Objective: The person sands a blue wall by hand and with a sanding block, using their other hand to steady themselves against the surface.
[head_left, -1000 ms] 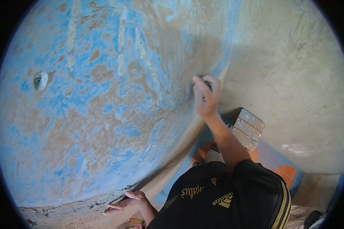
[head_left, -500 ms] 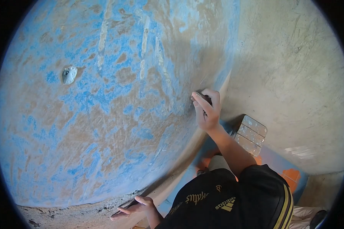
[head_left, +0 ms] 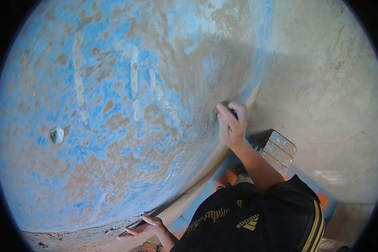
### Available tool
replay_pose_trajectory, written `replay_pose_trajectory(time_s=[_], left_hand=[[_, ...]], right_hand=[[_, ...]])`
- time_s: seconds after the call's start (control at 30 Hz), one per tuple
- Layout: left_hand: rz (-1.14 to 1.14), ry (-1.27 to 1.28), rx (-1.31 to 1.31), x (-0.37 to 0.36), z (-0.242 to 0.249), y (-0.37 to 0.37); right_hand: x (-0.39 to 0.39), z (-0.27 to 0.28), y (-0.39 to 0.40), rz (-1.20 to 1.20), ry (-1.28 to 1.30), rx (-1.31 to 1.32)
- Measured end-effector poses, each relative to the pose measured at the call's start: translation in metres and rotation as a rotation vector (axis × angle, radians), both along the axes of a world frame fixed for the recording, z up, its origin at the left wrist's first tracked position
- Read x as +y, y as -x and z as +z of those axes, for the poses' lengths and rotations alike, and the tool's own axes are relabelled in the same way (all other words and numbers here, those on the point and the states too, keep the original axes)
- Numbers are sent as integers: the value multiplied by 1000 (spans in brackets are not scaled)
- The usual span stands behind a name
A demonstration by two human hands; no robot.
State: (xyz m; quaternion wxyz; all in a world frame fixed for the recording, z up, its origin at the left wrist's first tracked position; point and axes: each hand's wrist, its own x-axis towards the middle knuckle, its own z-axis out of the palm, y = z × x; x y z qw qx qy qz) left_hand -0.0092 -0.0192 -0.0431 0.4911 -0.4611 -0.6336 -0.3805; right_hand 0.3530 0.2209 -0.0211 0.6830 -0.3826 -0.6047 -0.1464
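Observation:
My right hand [head_left: 233, 128] is closed round a small dark tool [head_left: 233, 111], mostly hidden by my fingers. It is up against the wall [head_left: 113, 155], near its right-hand corner. That wall shows worn blue paint with brown and grey patches and several pale streaks. Down at the wall's lower edge, my left hand [head_left: 145, 228] is open, thumb up and fingers stretched out to the left along the rough ledge [head_left: 84, 238]. Nothing shows in its palm.
A bare plaster wall [head_left: 323, 84] adjoins on the right. A paint-spotted slatted seat [head_left: 278, 152] stands beside my right forearm. A silvery patch [head_left: 57, 135] marks the blue wall at left. Below lies a blue and orange floor [head_left: 306, 180], with a small reddish object [head_left: 149, 247] by my left wrist.
The view has turned, so the wall marks sit lower and further left. My right hand, still closed on the dark tool, stays near the corner. My left hand keeps its open pose.

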Motion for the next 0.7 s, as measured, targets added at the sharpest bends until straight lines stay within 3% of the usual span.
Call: replay_pose_trajectory(time_s=[0.1, 0.13, 0.23, 0.37, 0.5, 0.53, 0.63, 0.7], left_hand=[[-85, -79, -165, 7, -15, -3], [-99, -110, -209, 6, -19, -4], [-58, -124, -219, 5, -20, -8], [16, -120, -188, 6, -10, -18], [85, -112, -176, 10, 5, -32], [96, -108, -176, 13, 9, -36], [98, -99, -149, 25, 14, -54], [108, -98, -147, 36, 22, -67]], right_hand=[[9, -1, -17, -32, 14, -11], [15, -1, -18, -71, 70, 116], [13, 6, -15, 25, 64, 126], [16, 8, -32, 80, 25, -42], [46, 24, -59, 54, 75, 229], [43, 27, -61, -28, 71, 118], [40, 22, -66, 99, 16, -32], [50, 18, -82, 84, 68, 16]])
